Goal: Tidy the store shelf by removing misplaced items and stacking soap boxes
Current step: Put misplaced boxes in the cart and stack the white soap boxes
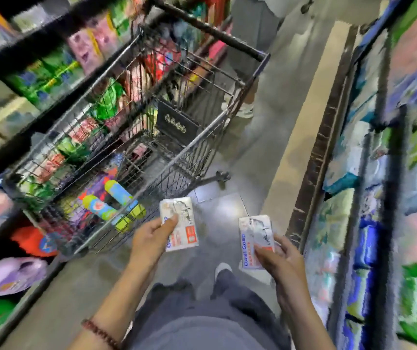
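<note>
While both hands hang over the aisle floor, the right hand grips the right Goat Soap box, fingers clamped round its near end, long axis pointing away. The left hand pinches the left Goat Soap box likewise. Beyond stands a wire shopping cart, seemingly full of packets.

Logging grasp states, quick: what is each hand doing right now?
Left hand: holds a white soap box, thumb on its face.
Right hand: holds another white soap box.
</note>
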